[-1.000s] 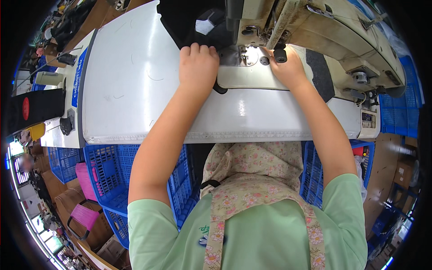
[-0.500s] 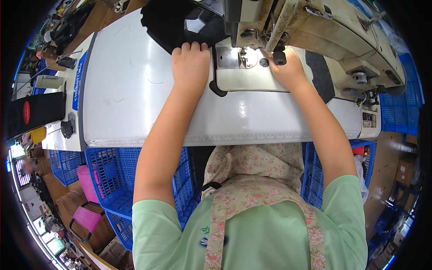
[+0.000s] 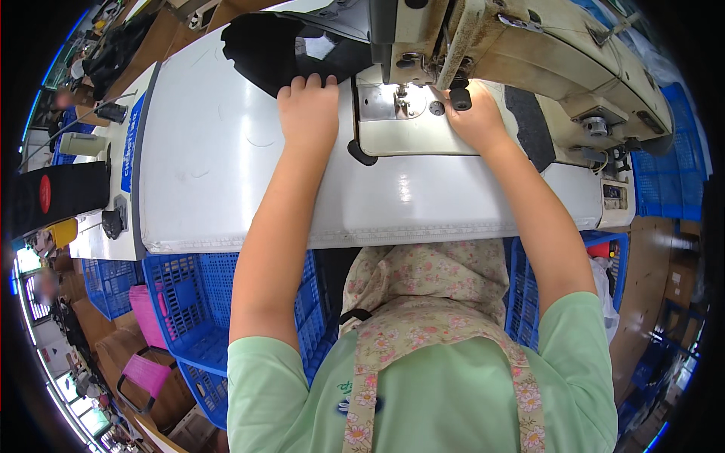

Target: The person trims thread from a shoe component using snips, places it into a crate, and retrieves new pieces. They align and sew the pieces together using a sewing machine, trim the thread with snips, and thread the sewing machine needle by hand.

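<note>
A black fabric piece with a pale patch lies left of the sewing machine. On its near edge rests my left hand, palm down, with its fingers stretched forward and slightly apart. My right hand is on the machine bed, just right of the metal needle plate and the lit presser foot. A black knob and the machine head cover most of its fingers, so whatever they hold is hidden. Right of that hand lies a dark grey fabric piece.
The white table has a ruler strip along its front edge, with loose threads on top. Blue plastic baskets stand below at left, another basket below at right. A pink chair is on the floor at left.
My left hand and the black fabric have shifted slightly left, away from the needle plate. My right hand stays beside the presser foot. The whole view has moved a little.
</note>
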A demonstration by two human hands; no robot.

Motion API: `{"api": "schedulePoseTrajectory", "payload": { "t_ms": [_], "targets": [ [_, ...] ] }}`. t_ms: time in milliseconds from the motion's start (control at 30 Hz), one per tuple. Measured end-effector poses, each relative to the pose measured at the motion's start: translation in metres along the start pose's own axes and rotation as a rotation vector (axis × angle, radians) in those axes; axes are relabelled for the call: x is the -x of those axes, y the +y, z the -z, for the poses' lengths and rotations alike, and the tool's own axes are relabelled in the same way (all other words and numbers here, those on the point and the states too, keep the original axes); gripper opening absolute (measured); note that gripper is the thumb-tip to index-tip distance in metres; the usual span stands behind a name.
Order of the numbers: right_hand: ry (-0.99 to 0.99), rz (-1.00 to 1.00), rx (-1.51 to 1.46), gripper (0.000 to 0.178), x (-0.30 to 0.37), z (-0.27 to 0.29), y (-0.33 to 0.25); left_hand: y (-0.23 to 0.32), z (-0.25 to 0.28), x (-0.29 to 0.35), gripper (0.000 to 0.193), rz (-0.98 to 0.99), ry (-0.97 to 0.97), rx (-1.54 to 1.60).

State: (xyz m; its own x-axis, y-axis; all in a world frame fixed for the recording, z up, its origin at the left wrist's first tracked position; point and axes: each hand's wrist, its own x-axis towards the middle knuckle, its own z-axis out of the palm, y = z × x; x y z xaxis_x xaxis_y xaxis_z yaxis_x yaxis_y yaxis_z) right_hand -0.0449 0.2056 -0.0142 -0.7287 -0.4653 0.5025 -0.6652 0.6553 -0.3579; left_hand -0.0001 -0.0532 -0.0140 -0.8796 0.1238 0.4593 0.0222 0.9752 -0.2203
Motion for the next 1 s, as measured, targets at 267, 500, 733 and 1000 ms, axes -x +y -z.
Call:
{"api": "schedulePoseTrajectory", "payload": {
  "t_ms": [267, 500, 733, 1000],
  "targets": [
    [-0.023, -0.051, -0.067, 0.024, 0.0, 0.003, 0.003, -0.001, -0.011, 0.002, 0.033, -0.015, 0.06, 0.024],
    [0.013, 0.059, -0.049, 0.026, 0.078, 0.044, -0.023, -0.002, -0.013, 0.002, 0.038, 0.004, 0.002, -0.031],
    [0.14, -0.448, 0.036, 0.022, 0.169, 0.148, 0.021, -0.002, -0.009, 0.002, 0.037, 0.002, -0.064, -0.033],
    [0.139, -0.671, 0.612, 0.023, 0.234, 0.242, 0.159, 0.002, -0.012, -0.002, 0.038, 0.008, -0.068, -0.033]
  ]
}}
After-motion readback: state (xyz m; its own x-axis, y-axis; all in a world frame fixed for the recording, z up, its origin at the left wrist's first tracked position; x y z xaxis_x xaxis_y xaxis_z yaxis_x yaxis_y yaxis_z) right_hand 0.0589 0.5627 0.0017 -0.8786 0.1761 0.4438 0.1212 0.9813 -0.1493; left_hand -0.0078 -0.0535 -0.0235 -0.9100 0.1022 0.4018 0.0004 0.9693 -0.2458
